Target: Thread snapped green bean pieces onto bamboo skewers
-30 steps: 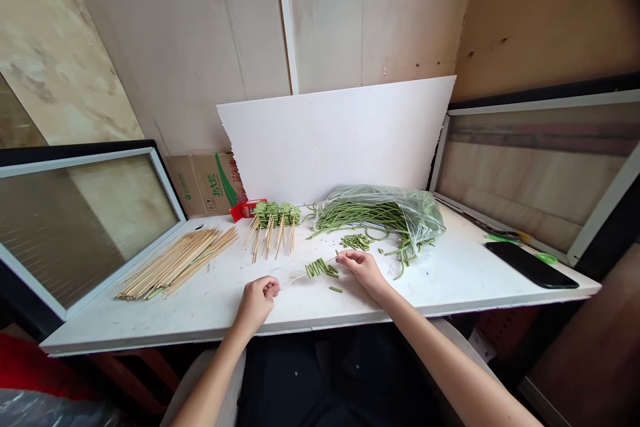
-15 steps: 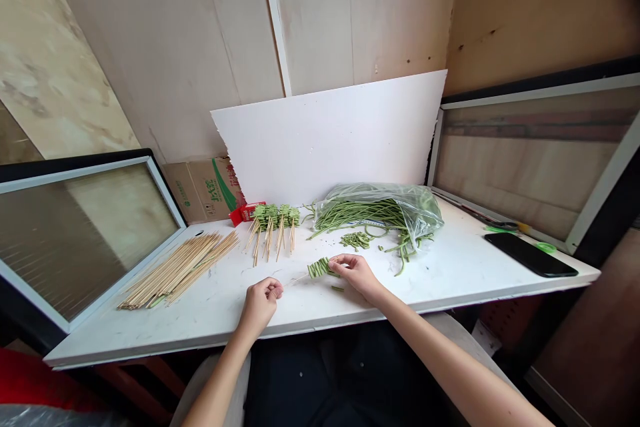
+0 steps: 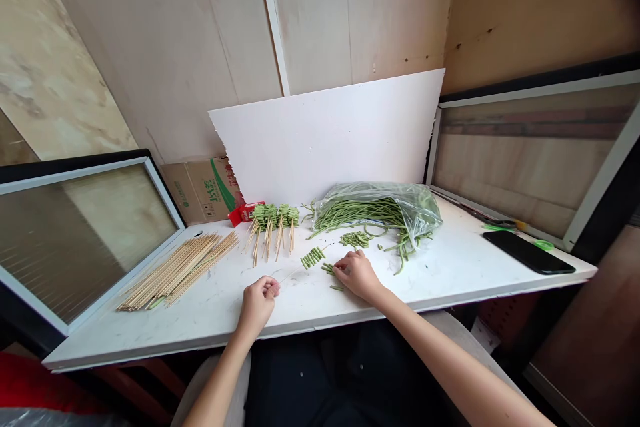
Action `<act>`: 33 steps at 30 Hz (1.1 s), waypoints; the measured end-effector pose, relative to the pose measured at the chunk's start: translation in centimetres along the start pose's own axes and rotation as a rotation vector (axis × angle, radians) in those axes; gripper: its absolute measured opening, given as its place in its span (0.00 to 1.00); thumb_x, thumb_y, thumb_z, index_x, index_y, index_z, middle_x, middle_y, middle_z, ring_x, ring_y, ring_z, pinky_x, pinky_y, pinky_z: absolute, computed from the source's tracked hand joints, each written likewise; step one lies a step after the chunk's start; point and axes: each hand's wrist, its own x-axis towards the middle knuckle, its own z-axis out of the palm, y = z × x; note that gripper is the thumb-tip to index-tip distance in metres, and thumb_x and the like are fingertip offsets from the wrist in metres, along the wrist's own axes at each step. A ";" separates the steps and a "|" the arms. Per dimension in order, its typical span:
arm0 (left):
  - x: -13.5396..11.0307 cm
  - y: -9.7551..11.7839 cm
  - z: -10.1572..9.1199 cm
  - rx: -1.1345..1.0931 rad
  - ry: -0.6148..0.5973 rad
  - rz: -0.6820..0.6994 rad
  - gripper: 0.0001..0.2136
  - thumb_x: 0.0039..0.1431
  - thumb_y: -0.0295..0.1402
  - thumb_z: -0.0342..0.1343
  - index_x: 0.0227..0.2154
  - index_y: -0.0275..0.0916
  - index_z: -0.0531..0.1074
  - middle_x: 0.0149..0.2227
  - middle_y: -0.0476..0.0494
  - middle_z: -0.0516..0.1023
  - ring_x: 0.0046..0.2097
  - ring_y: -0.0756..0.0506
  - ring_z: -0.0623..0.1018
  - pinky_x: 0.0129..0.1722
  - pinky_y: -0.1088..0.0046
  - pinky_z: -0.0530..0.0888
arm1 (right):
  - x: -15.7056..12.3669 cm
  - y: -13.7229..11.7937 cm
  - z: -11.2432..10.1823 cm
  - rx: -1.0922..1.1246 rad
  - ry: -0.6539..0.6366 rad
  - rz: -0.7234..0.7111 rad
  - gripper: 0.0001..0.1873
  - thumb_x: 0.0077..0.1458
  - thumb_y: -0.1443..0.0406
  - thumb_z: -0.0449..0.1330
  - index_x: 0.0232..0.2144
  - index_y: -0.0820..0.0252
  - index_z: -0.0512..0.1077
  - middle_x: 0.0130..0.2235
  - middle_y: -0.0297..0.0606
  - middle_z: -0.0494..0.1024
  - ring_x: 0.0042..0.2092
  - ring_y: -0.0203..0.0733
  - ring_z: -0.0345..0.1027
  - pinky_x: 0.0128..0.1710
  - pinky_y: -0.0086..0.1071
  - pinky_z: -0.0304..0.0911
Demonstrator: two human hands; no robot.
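My left hand (image 3: 260, 295) is closed in a pinch on the lower end of a thin wooden skewer (image 3: 289, 275), which slants up to the right. Several cut pieces of long bean (image 3: 313, 257) sit threaded crosswise near its tip, which pokes out bare beyond them. To the right of the skewer, my right hand (image 3: 357, 275) rests low at the tabletop, fingertips pinched on loose long bean pieces (image 3: 327, 268); its fingers partly hide them. Another cut piece (image 3: 337, 287) lies just below. A small pile of cut long beans (image 3: 355, 239) is behind my right hand.
Bare skewers (image 3: 175, 272) lie bundled at left. Finished bean skewers (image 3: 275, 217) lean near a red box (image 3: 245, 213) at the back. A clear plastic bag (image 3: 423, 210) holds whole long beans (image 3: 360, 215). A black phone (image 3: 529, 252) lies at right on the white table (image 3: 200, 330).
My right hand has left the threaded beans and moved slightly right, down to the loose pieces on the table. The skewer now tilts up more steeply, with its tip exposed.
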 end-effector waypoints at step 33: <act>0.0 -0.5 0.2 0.018 -0.034 0.024 0.07 0.60 0.34 0.54 0.31 0.39 0.75 0.28 0.45 0.80 0.32 0.45 0.81 0.35 0.71 0.74 | 1.2 2.0 0.2 0.847 0.061 0.283 0.26 0.52 0.47 0.67 0.44 0.60 0.80 0.43 0.46 0.83 0.45 0.51 0.74 0.45 0.39 0.66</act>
